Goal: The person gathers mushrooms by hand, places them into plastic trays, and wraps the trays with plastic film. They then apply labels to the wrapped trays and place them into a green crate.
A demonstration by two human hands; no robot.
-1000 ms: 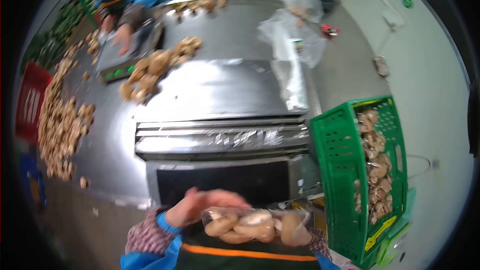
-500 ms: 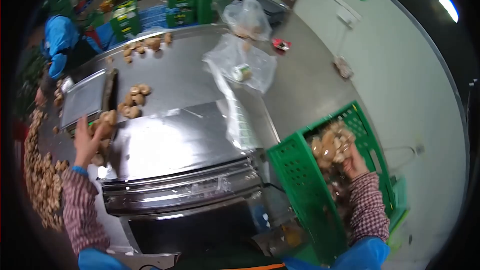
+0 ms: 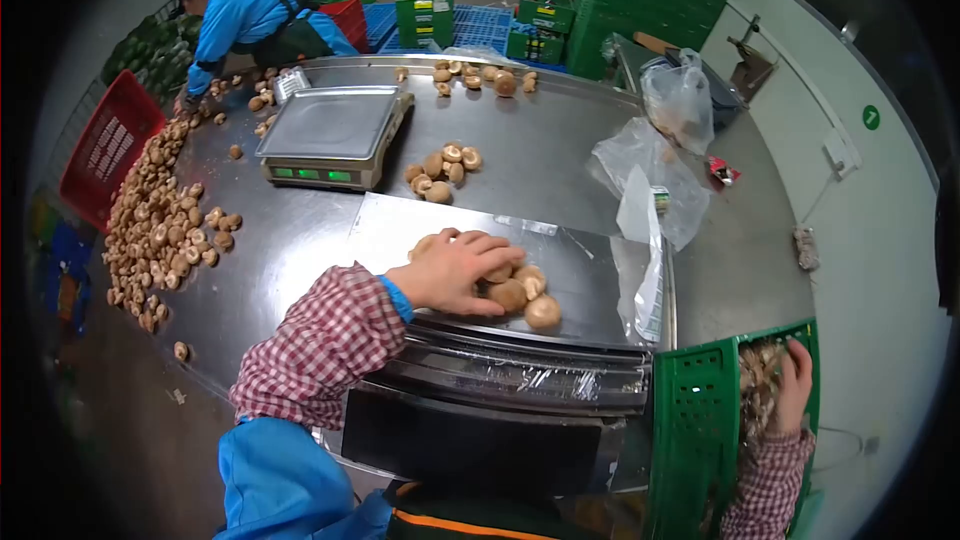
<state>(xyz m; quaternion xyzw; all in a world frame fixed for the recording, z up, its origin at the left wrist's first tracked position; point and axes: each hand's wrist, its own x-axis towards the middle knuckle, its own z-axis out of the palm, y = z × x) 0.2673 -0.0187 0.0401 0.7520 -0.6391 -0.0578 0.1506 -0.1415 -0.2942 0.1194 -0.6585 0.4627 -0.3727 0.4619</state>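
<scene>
My left hand [image 3: 465,272] curls over several brown mushrooms [image 3: 530,290] on the bright metal plate of the wrapping station [image 3: 370,230]. A few of these mushrooms stick out past its fingertips, and others are hidden under the palm. At the right, my right hand [image 3: 793,390] is down inside the green crate [image 3: 695,410], beside film-wrapped mushrooms [image 3: 758,370]. Its fingers are stretched out and appear to hold nothing. Beyond the plate lies a small group of mushrooms [image 3: 445,168], next to a digital scale [image 3: 330,135] with a lit green display.
A large mushroom pile [image 3: 160,225] covers the table's left side by a red crate [image 3: 110,150]. More mushrooms [image 3: 490,77] lie along the far edge. Plastic bags [image 3: 680,105] lie at the back right. A co-worker in blue [image 3: 250,15] leans over the far left corner.
My left hand has moved right from beside the scale to the metal plate, where mushrooms now lie. My right hand has lowered the wrapped mushrooms into the crate and its fingers have loosened. The view has turned left.
</scene>
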